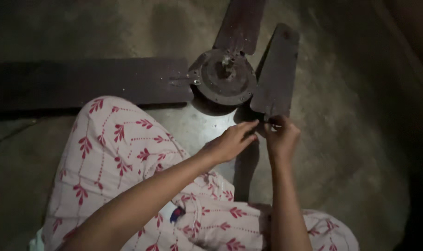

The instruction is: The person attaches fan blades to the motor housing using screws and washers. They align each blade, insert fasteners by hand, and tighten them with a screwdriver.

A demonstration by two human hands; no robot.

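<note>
Rusty metal marks the ceiling fan motor (227, 78), which is laid on a bare concrete floor (351, 139) with its three dark blades spread flat, so that the underside can be worked on from above. The loose fan blade (275, 69) nearest the person is angled toward the knees, and its near end is met by both hands. The left hand (232, 141) is stretched flat, fingertips pressed to the blade's lower edge. The right hand (281, 135) is curled, fingers pinched together at the same edge; whether something small is gripped cannot be told. Patterned white-and-red trousers (118, 158) are seen below.
</note>
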